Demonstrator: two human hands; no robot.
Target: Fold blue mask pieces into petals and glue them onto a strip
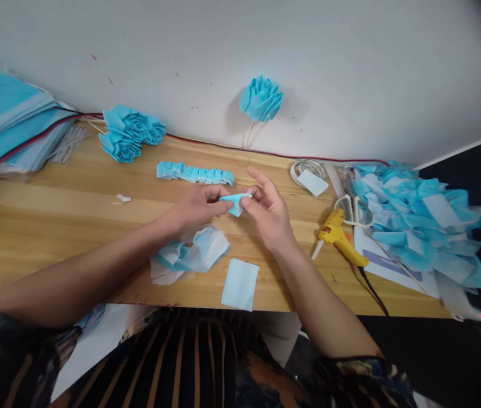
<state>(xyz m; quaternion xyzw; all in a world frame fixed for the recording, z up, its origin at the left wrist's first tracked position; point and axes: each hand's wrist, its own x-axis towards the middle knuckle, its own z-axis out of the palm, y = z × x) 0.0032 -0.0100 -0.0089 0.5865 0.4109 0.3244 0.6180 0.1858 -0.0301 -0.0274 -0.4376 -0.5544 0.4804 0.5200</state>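
Both hands meet over the middle of the wooden table [53,209]. My left hand [198,207] and my right hand [268,212] pinch a small folded piece of blue fabric [235,201] between their fingertips, one on each end. Below the hands lies a loose pile of cut blue and white mask scraps [189,255], and a flat pale blue rectangle [240,283] rests near the front edge. Behind the hands a row of pleated blue pieces [195,173] lies on the wood.
A yellow glue gun [340,238] and scissors [355,209] lie to the right beside a heap of blue scraps [419,226]. A finished blue flower [261,99] leans on the wall; more flowers [127,133] and stacked masks [6,124] sit at the left.
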